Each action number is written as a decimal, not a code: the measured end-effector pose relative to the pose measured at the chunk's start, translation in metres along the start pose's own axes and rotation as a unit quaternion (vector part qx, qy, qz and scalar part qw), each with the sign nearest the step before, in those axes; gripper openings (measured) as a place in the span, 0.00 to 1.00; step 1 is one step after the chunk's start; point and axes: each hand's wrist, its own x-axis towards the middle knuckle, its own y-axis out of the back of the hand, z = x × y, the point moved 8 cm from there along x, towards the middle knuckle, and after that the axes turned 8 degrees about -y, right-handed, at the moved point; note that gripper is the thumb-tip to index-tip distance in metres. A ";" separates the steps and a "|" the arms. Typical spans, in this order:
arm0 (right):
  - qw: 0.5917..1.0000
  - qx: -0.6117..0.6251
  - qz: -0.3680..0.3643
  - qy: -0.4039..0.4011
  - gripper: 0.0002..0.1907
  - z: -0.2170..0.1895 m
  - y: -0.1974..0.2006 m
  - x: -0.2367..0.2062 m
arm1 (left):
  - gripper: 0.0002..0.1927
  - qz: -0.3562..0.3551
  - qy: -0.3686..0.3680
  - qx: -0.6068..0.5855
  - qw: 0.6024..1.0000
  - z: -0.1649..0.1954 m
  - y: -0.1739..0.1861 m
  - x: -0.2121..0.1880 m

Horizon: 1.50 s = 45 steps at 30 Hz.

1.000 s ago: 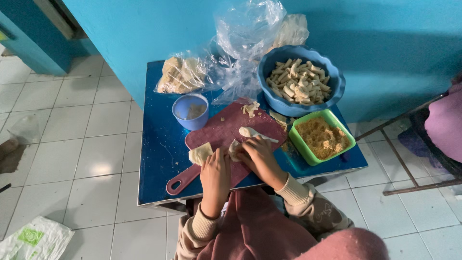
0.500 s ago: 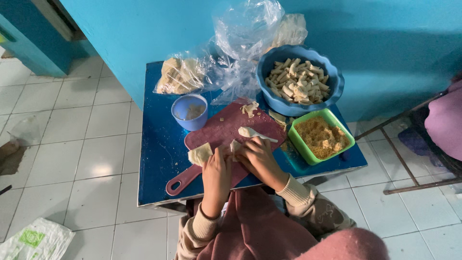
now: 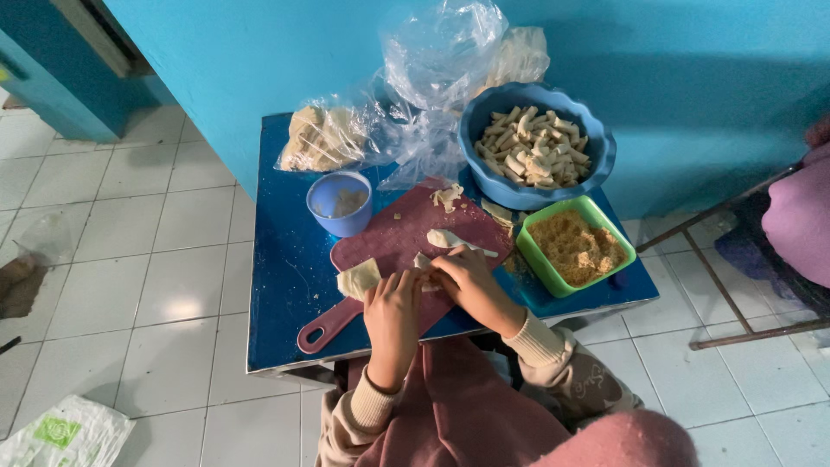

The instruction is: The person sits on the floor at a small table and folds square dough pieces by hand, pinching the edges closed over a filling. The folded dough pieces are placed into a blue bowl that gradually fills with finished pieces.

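- Small blue square table (image 3: 277, 285) keeps everything within reach.
- Maroon plastic cutting board (image 3: 393, 242) gives a flat rolling surface.
- Left hand (image 3: 393, 316) and right hand (image 3: 462, 281) close together on a pale dough wrapper (image 3: 424, 264), fingers curled, rolling it.

Cup (image 3: 340, 203) and green tub (image 3: 575, 245) flank bare board (image 3: 393, 238).

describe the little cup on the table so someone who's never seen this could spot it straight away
Start at the small blue table against the turquoise wall. On its left half, just beyond the dark red plastic cutting board and below the clear plastic bag of pale wrappers, stands the small round light-blue plastic cup. It is far smaller than the big blue scalloped bowl of rolls, and unlike the green square tub of crumbs, it is round.
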 end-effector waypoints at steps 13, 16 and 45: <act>0.996 -0.079 0.023 -0.043 0.12 0.004 0.012 -0.002 | 0.06 0.023 -0.007 0.029 0.999 0.007 0.002 0.003; 0.996 -0.069 0.023 -0.044 0.11 0.004 0.013 0.002 | 0.05 0.022 -0.004 0.013 1.000 0.006 0.002 0.002; 0.981 -0.133 0.016 0.141 0.11 -0.026 0.003 -0.014 | 0.11 -0.069 -0.167 -0.041 0.983 0.000 0.009 0.007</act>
